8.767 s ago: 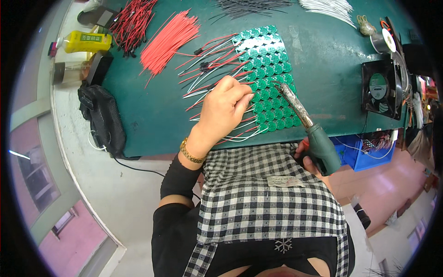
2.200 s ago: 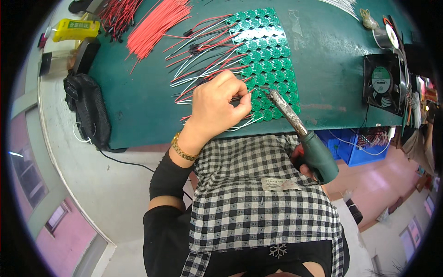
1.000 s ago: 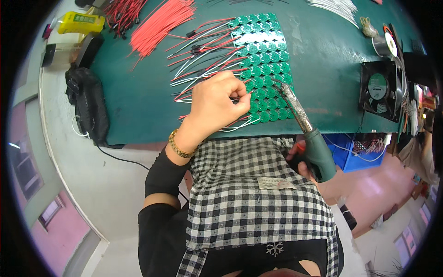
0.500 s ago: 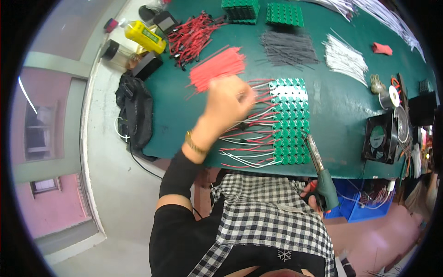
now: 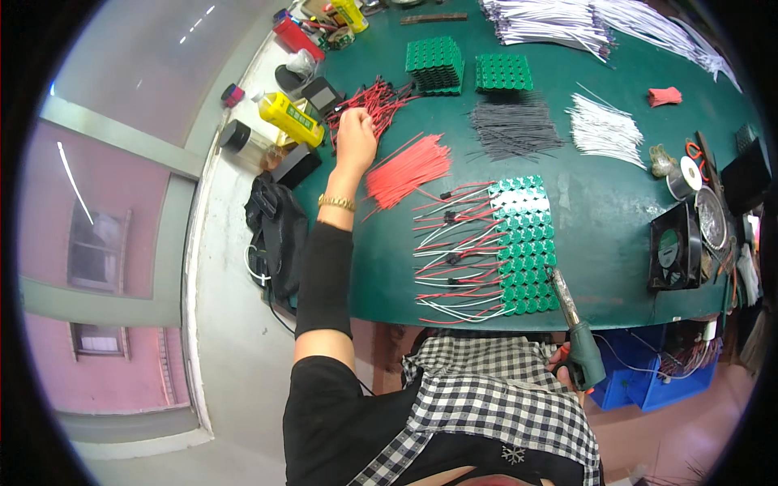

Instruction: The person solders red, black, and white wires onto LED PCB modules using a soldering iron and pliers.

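Note:
My left hand (image 5: 356, 134) reaches out to a heap of red wires with black connectors (image 5: 387, 104). Its fingers are curled closed at the heap's near edge, and what they grip, if anything, is hidden. My right hand (image 5: 561, 364), partly covered, is wrapped round the green handle of a soldering iron (image 5: 585, 356) by the table's front edge. The iron's metal tip points at the right side of a panel of small green circuit boards (image 5: 527, 251). Red, white and black wires (image 5: 458, 259) stick out leftward from that panel. Straight red wires (image 5: 409, 172) lie bundled near my left wrist.
Black wires (image 5: 515, 128) and white wires (image 5: 606, 128) lie in bundles farther back. Stacked green boards (image 5: 434, 65) stand behind. A fan (image 5: 674, 251) and a solder spool (image 5: 689, 172) sit at the right. A yellow bottle (image 5: 290, 117) and a black bag (image 5: 275, 231) line the left edge.
My left hand has moved from the panel's wires, away and to the left, to the heap of red wires with connectors. The view has shifted; my right hand still holds the soldering iron.

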A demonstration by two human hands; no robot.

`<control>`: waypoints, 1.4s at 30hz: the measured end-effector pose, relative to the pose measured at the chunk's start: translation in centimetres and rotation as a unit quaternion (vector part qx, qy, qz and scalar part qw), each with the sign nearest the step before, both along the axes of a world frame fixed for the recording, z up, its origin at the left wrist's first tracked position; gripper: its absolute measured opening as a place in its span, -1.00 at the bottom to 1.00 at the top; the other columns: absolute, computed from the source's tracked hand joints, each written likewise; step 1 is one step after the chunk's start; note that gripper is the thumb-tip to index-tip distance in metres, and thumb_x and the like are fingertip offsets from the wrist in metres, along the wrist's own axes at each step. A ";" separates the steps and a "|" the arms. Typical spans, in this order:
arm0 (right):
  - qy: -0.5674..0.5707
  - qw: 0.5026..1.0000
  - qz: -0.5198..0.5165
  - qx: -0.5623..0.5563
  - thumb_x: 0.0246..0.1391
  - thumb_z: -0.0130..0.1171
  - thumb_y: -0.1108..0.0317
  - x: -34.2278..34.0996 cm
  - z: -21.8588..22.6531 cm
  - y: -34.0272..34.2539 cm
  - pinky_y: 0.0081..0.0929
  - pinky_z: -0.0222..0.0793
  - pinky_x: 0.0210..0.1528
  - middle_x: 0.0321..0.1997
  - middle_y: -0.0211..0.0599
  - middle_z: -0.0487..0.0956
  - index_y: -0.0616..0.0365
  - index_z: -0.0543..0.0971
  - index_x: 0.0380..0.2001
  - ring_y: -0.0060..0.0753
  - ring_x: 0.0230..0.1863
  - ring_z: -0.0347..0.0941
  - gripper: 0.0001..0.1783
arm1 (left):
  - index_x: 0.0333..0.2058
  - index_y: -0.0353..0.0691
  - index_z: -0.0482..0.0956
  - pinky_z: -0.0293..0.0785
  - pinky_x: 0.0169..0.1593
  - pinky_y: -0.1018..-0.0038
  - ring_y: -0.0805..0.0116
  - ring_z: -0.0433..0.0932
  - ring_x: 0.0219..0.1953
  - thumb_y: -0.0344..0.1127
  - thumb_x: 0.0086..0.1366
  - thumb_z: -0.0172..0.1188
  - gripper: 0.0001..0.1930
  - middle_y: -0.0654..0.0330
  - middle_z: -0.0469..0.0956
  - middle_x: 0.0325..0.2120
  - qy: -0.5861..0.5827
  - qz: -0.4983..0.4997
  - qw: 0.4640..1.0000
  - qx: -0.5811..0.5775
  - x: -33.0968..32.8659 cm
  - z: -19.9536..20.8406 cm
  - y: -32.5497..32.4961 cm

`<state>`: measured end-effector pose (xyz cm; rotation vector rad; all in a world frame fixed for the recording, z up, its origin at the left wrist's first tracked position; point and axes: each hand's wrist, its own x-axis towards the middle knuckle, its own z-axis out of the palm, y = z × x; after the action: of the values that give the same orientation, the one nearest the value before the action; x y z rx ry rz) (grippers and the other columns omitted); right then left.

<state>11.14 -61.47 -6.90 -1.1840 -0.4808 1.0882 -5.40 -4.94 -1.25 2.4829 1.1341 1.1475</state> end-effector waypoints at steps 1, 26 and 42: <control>-0.006 1.000 0.019 -0.022 -0.06 0.39 0.26 0.2 1.2 0.3 -0.49 0.47 -0.23 -0.24 -0.29 0.51 0.12 0.38 0.03 -0.47 -0.32 0.51 -0.40 | -0.27 -0.31 0.49 0.47 -0.25 0.41 0.28 0.57 -0.38 -0.41 0.28 0.06 -0.89 0.05 0.52 -0.38 -0.069 -0.044 0.993 -0.080 0.2 1.0 -1.5; -0.118 0.993 -0.004 -0.018 -0.03 0.15 0.39 -3.0 2.1 -0.5 -0.53 0.47 -0.27 -0.28 -0.27 0.60 0.30 0.49 -0.13 -0.50 -0.35 0.56 -0.64 | -0.48 -0.28 0.62 0.22 -0.61 0.70 0.68 0.30 -0.68 -0.60 -0.01 0.28 -0.90 0.28 0.50 -0.53 -0.038 -0.225 0.949 -0.218 1.6 -2.0 -31.1; -0.366 0.923 0.073 -0.092 -0.30 0.21 0.42 -2.9 1.6 -0.4 -0.38 0.47 -0.34 -0.28 -0.19 0.56 0.14 0.55 -0.31 -0.15 -0.38 0.53 -0.67 | -0.51 -0.17 0.60 0.27 -0.65 0.60 0.57 0.35 -0.73 -0.52 -0.03 0.29 -0.90 0.32 0.50 -0.56 -0.021 -0.214 0.957 -0.197 1.9 -2.1 -31.0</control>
<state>8.20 -61.84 -5.28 -1.7435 -1.0728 0.7939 -3.54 -35.94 -3.31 2.2228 0.6764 0.7613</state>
